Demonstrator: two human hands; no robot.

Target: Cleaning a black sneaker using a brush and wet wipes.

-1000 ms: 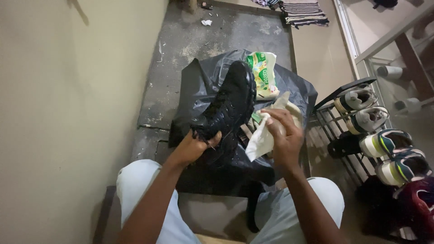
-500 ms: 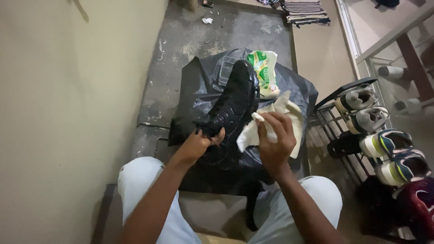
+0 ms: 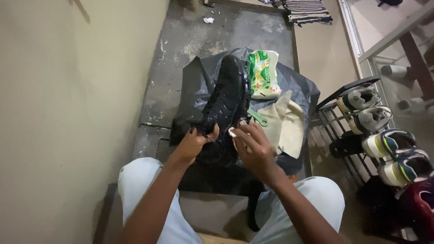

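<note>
Where the view begins at far left, a plain beige wall [image 3: 68, 113] fills the frame from top to bottom, meeting a worn grey concrete floor [image 3: 181, 40] with cracks and pale scuffs.

Item: left hand [image 3: 195, 142]. Fingers closed around the heel end of a black shoe [image 3: 224, 108], gripping it at the collar.

Item: black shoe. Textured upper, toe pointing away from the person, heel toward the knees; held just above a black plastic sheet [image 3: 192, 97] spread on the floor between the person's legs.

Item: right hand [image 3: 254, 147]. Touching the shoe's right side near the heel. Fingers bunched together on a small white piece [image 3: 232, 132] pinched at the tips; what the piece is cannot be told.

Item: green toothbrush [image 3: 257, 117]. Lying on the sheet just beside the shoe, partly under the right hand.

Item: green and white packet [image 3: 264, 74]. Lying on the sheet, just right of the shoe's toe.

Item: cream cloth [image 3: 287, 124]. Crumpled on the sheet, right of the toothbrush and below the packet.

Item: light blue trousers [image 3: 140, 180]. Both knees at the bottom, either side of the sheet.

Item: shoe rack [image 3: 343, 88]. Dark metal, at far right, holding several sneakers [image 3: 370, 119] in white, grey, green and dark red, soles outward.

Item: striped mat [image 3: 309, 10]. On the floor at top right, well apart from the hands.
</note>
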